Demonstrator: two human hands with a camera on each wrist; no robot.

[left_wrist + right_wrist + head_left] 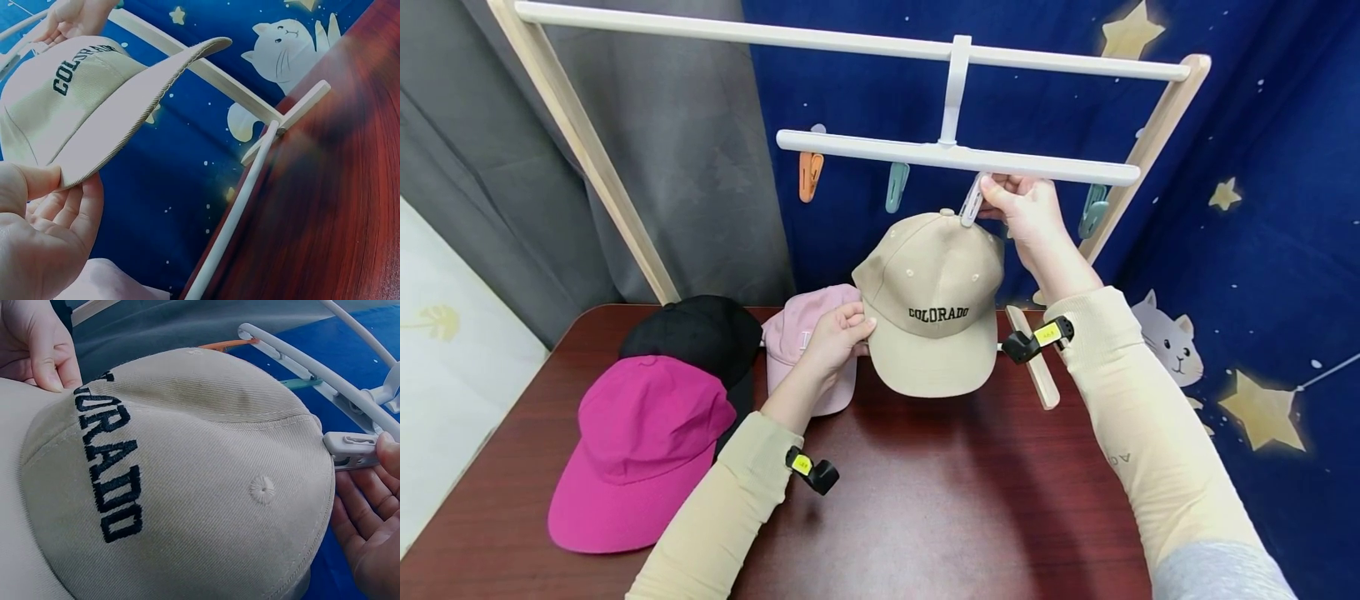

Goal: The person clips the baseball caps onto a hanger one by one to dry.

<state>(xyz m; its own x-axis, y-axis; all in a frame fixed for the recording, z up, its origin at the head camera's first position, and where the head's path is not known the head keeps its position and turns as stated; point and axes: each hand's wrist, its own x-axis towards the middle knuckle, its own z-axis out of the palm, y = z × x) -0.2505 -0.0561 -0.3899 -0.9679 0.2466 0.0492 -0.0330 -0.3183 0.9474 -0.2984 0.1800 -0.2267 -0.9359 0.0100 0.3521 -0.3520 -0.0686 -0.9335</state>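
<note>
A beige baseball cap [936, 275] lettered COLORADO is held up below the white hanger bar [1037, 165], its brim toward me. My left hand [835, 337] pinches the brim's left edge between thumb and fingers; the left wrist view shows the thumb on top of the brim [119, 119]. Up at the crown, my right hand [1026, 212] pinches a white clothespin [972, 200] that hangs from the bar. In the right wrist view the tip of the clothespin [350, 444] meets the cap's crown near its top. Fingers of the right hand are partly behind the clothespin.
An orange clothespin [809, 175] and green ones [897, 187] hang along the same bar. The hanger hooks on a rack's top rail [737, 32]. On the table [880, 508] lie a magenta cap [647, 433], a black cap [696, 333] and a pink cap [786, 333].
</note>
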